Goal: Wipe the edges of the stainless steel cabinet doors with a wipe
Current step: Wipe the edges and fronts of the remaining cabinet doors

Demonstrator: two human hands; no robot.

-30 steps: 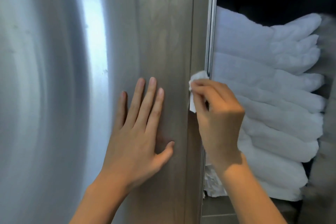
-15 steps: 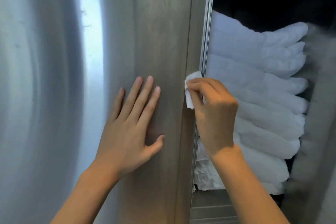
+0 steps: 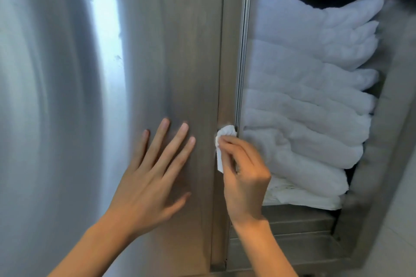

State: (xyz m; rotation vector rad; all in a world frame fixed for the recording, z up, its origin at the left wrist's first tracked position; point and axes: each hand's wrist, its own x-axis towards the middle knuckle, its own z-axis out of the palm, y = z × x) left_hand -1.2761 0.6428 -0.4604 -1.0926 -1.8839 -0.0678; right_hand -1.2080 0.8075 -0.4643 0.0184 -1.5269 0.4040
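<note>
Nearest the camera, two bare forearms reach up toward the door edge (image 3: 227,63), the narrow vertical strip of brushed steel that serves as the landmark here. The left hand (image 3: 153,182) lies left of that edge, flat against the face of the stainless steel cabinet door (image 3: 168,51). Its fingers (image 3: 177,141) are straight, spread and released, holding nothing. The right hand (image 3: 245,182) is at the edge itself, its fingers (image 3: 238,148) curled and pinching a small crumpled white wipe (image 3: 222,139). The wipe is pressed against the lower part of the edge, with a bunched tuft showing above the fingertips and a flap hanging down on the side toward the door face. Right of the edge and farther in, the open cabinet holds a stack of folded white towels (image 3: 304,108) resting on a steel shelf (image 3: 292,216). Above the towels the interior is dark.
</note>
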